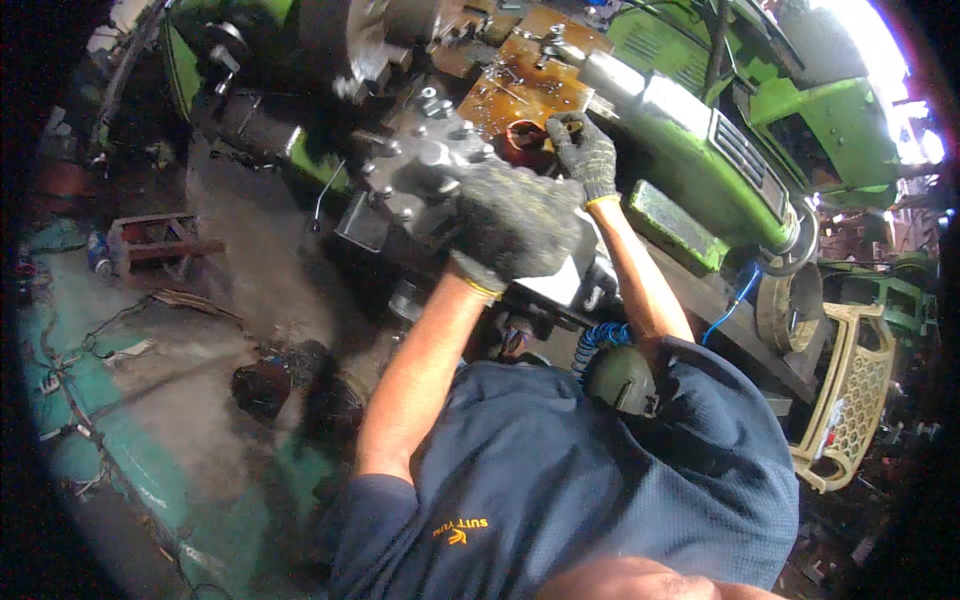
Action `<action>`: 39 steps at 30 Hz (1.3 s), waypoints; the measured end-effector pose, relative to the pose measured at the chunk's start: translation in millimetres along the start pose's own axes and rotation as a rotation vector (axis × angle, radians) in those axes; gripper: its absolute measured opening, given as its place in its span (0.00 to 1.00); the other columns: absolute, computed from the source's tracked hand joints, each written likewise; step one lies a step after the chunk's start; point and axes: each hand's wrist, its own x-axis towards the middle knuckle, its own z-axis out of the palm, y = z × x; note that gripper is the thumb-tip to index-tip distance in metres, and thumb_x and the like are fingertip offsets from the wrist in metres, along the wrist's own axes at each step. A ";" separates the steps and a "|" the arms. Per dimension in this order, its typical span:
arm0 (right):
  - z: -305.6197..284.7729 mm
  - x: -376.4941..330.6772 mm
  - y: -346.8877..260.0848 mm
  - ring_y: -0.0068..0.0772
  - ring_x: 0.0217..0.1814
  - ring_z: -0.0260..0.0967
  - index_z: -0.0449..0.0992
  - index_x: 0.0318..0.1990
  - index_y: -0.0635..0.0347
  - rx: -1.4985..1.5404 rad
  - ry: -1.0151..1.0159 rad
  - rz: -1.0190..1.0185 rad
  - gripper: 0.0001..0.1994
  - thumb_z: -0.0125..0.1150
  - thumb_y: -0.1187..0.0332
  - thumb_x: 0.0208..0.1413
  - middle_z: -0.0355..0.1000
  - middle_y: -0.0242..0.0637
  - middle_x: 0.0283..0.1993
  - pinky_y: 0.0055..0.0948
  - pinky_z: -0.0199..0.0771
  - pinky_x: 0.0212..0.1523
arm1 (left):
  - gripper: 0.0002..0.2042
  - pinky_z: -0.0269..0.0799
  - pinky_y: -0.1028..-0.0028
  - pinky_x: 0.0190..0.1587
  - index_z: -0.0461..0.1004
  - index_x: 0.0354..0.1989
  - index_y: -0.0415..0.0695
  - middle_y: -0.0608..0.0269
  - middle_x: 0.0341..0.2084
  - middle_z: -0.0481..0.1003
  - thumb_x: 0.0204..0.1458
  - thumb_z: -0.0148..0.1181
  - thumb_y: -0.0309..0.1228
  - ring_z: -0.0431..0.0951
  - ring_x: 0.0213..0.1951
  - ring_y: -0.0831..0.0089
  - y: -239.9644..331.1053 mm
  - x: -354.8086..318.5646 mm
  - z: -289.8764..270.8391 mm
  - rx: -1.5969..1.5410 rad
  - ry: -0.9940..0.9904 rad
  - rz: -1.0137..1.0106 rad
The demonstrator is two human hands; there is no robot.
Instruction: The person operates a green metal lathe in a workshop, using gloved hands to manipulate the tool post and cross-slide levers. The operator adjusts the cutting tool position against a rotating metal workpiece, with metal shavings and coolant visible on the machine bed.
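Both my hands wear dark grey knitted gloves with yellow cuffs. My left hand (515, 222) is smeared by motion above the near right side of a lathe's square metal tool post (425, 155), which has several bolts on top. Its fingers cannot be made out. My right hand (585, 155) is farther off, just right of a reddish-brown cup (527, 143). There the thumb and fingers are bent together at the tips, around something too small to name. Under the left hand, a white flat piece (555, 280) shows partly.
Beyond the cup lies an oily brown tray (520, 75) strewn with metal bits. The lathe's chuck (365, 45) is at the far left, its green tailstock (690, 130) at right. A blue coiled hose (600, 345) hangs near me. A beige plastic chair (850, 390) stands right.
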 end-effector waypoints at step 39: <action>-19.7 -33.4 -83.1 0.21 0.42 0.76 0.82 0.45 0.58 0.253 0.368 0.305 0.06 0.67 0.69 0.64 0.81 0.32 0.40 0.25 0.78 0.45 | 0.04 0.66 0.64 0.24 0.76 0.26 0.47 0.64 0.17 0.69 0.51 0.60 0.31 0.72 0.21 0.69 -24.7 -13.8 1.0 -0.404 0.066 0.104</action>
